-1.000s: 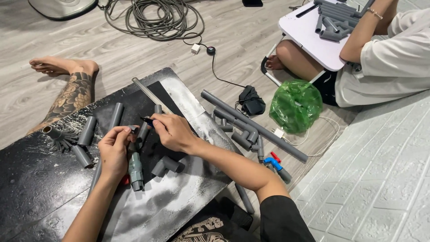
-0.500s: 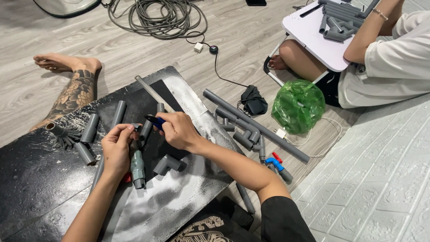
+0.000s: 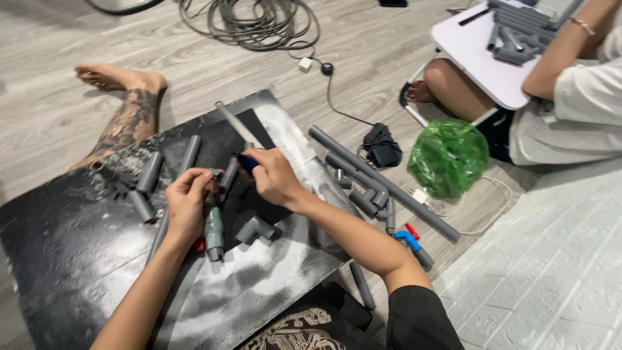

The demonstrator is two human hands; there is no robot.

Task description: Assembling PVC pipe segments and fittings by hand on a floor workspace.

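Observation:
My left hand point(image 3: 186, 202) grips a grey pipe assembly point(image 3: 213, 223) that stands on end over the black board point(image 3: 71, 227). My right hand point(image 3: 272, 176) is closed on a small dark blue tool point(image 3: 246, 162), whose tip meets the top of the pipe piece point(image 3: 229, 175) by the left fingers. A grey tee fitting point(image 3: 256, 230) lies on the board just right of the assembly. A hacksaw blade point(image 3: 238, 126) lies beyond my hands.
Short grey pipe pieces point(image 3: 150, 172) lie on the board's left. Long pipes and fittings point(image 3: 382, 185) and a red and blue valve point(image 3: 409, 238) lie on the floor at right, beside a green plastic bag point(image 3: 448, 157). Another person point(image 3: 570, 97) sits at a white tray with pipes. Coiled cable point(image 3: 259, 23) lies far back.
My hands stay together on the pipe assembly, with the right hand and its blue tool shifted slightly toward the left fingers. The camera has tilted a little.

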